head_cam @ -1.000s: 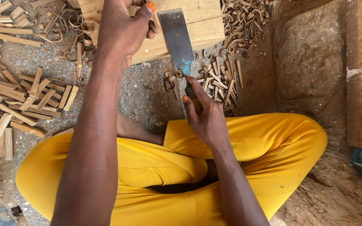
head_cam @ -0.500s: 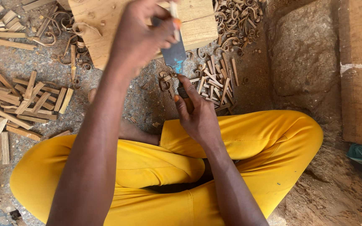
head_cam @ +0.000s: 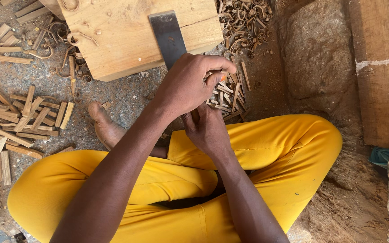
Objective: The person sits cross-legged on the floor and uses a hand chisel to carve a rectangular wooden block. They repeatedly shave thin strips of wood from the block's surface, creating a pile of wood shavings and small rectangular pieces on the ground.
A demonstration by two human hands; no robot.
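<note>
Both hands met at the blade's near end. Left hand [head_cam: 187,85] lay curled over the top; right hand [head_cam: 208,130] clenched the hidden handle below. Flat steel blade [head_cam: 167,36] ran lengthwise away from them, resting on the wooden block [head_cam: 122,40]. Sticks [head_cam: 226,96] just beside.

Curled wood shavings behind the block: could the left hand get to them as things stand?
Probably yes. The left hand rests over the blade near the block; the curled shavings lie just beyond, with nothing between.
</note>
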